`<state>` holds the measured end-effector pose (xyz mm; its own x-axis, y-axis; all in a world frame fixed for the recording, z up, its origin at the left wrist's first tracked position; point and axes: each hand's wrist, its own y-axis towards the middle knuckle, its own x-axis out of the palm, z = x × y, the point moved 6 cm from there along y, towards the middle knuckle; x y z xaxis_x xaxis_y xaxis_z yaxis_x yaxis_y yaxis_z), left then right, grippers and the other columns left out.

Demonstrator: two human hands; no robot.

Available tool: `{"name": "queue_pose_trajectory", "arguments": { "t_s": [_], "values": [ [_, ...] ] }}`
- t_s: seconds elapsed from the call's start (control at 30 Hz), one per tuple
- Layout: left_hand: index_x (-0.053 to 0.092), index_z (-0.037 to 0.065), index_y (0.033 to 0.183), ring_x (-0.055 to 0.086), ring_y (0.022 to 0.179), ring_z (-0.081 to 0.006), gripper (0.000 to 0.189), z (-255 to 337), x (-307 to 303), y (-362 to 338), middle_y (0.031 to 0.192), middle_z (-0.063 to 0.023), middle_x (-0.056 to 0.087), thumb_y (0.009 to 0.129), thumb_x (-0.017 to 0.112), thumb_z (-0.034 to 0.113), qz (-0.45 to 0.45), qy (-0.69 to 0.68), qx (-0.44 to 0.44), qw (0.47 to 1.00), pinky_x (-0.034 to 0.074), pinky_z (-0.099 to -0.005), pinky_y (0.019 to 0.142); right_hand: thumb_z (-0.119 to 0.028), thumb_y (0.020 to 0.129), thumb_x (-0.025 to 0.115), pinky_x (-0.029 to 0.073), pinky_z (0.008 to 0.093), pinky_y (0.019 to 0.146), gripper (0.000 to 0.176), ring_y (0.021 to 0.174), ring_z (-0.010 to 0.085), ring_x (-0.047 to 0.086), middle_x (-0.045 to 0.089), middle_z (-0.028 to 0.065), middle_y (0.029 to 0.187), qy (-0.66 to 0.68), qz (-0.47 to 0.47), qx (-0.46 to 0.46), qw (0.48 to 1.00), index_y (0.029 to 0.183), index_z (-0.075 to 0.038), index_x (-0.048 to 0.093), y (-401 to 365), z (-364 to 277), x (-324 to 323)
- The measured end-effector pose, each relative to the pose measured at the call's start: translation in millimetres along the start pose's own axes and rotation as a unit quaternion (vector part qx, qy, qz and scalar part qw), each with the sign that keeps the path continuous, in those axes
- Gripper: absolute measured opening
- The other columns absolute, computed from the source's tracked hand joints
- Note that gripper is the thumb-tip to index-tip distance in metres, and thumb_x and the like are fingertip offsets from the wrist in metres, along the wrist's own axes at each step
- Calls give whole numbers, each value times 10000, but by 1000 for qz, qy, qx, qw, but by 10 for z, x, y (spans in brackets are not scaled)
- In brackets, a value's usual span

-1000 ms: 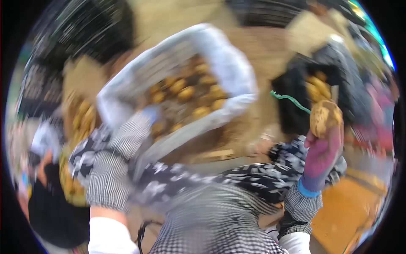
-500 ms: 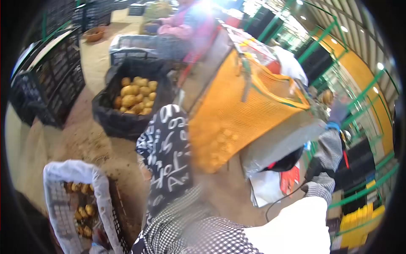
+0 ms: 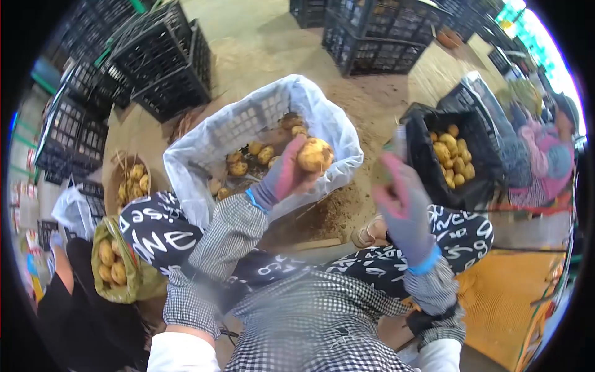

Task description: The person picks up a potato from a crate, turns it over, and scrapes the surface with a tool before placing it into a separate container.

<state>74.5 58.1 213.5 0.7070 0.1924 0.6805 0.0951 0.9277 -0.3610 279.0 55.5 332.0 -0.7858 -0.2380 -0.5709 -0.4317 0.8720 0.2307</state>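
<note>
My left hand (image 3: 282,177), in a grey and pink work glove, is closed around a potato (image 3: 315,155) with dirt on its skin. It is above the near side of a crate lined with white cloth (image 3: 180,162), where several more potatoes (image 3: 265,154) lie. My right hand (image 3: 406,208), gloved alike, is raised between this crate and a black-lined crate (image 3: 427,115) of potatoes (image 3: 452,155). Its fingers look apart with nothing clear in them, though motion blurs the fingertips.
Stacked black crates (image 3: 164,62) stand beyond on the dirt floor. On my left are a basket of potatoes (image 3: 133,180) and a green sack of potatoes (image 3: 114,266). An orange mesh bag (image 3: 508,297) lies at right. Another person (image 3: 545,155) sits at far right.
The view has swung from the orange mesh bag to the white-lined crate. My right hand has come back from beside the bag. My left hand has risen from the crate with a potato.
</note>
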Motion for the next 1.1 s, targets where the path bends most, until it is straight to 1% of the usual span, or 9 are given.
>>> {"name": "queue_pose_trajectory", "arguments": {
  "t_s": [0.1, 0.2, 0.23, 0.53, 0.63, 0.73, 0.93, 1.03, 1.1],
  "values": [
    [588, 55, 1128, 601, 687, -118, 471, -13, -36, -233, 914, -39, 646, 1008, 415, 476, -114, 34, 11, 993, 485, -253, 520, -89, 811, 748, 482, 249, 897, 682, 1141, 144, 557, 508, 119, 1367, 170, -114, 28, 978, 1406, 17, 433, 204, 431, 814],
    [583, 32, 1116, 623, 745, -131, 428, -122, -80, -316, 903, -36, 650, 1028, 413, 415, 22, 110, 92, 989, 516, -265, 590, -73, 826, 744, 456, 270, 959, 672, 1145, 143, 550, 537, 97, 1321, 370, -166, 92, 910, 1412, 21, 430, 231, 545, 1161],
    [591, 13, 1071, 605, 748, -124, 387, 56, -126, -355, 868, -23, 638, 1036, 426, 361, 9, 465, 270, 843, 513, -266, 676, -44, 830, 730, 445, 280, 985, 644, 1143, 143, 551, 557, 90, 1293, 436, -181, 125, 873, 1404, 21, 445, 225, 575, 1212],
    [563, 22, 1202, 593, 808, -102, 408, -145, -345, -211, 908, -64, 633, 1000, 515, 373, 88, 214, 98, 968, 489, -267, 749, -7, 838, 698, 420, 303, 1028, 634, 1177, 154, 536, 535, 84, 1341, 521, -181, 147, 821, 1416, 23, 440, 227, 721, 1301],
    [533, 27, 1262, 620, 841, -141, 509, -107, -193, -274, 936, -81, 645, 943, 594, 420, 53, 418, 147, 895, 495, -283, 785, -110, 888, 693, 411, 308, 1031, 601, 1179, 154, 537, 533, 86, 1352, 317, -163, 76, 931, 1412, 37, 439, 215, 928, 1272],
    [526, 40, 1298, 640, 879, -197, 613, -233, -304, -216, 995, -106, 652, 880, 670, 464, 72, 421, 130, 895, 500, -308, 817, -246, 938, 658, 410, 309, 1024, 593, 1202, 151, 516, 524, 97, 1364, 495, -181, 171, 833, 1412, 35, 439, 145, 1038, 1310],
    [470, 64, 1379, 638, 887, -254, 711, -41, -139, -284, 1149, -127, 549, 846, 707, 471, 48, 670, 266, 691, 516, -343, 828, -337, 953, 628, 434, 316, 1011, 573, 1168, 177, 543, 561, 79, 1288, 559, -212, 207, 775, 1374, 15, 464, 217, 888, 1364],
    [430, 64, 1415, 614, 917, -206, 716, -27, -148, -317, 1174, -128, 509, 853, 730, 391, 19, 592, 339, 731, 518, -344, 802, -244, 925, 660, 458, 314, 981, 550, 1150, 177, 550, 545, 97, 1269, 542, -178, 240, 786, 1364, 11, 448, 219, 963, 1381],
    [408, 68, 1434, 609, 907, -191, 723, -112, -252, -271, 1202, -130, 502, 853, 741, 342, 70, 510, 224, 827, 518, -346, 787, -153, 898, 661, 456, 309, 975, 548, 1175, 168, 530, 516, 119, 1296, 527, -134, 228, 808, 1371, 9, 437, 249, 946, 1334]
  ]
}}
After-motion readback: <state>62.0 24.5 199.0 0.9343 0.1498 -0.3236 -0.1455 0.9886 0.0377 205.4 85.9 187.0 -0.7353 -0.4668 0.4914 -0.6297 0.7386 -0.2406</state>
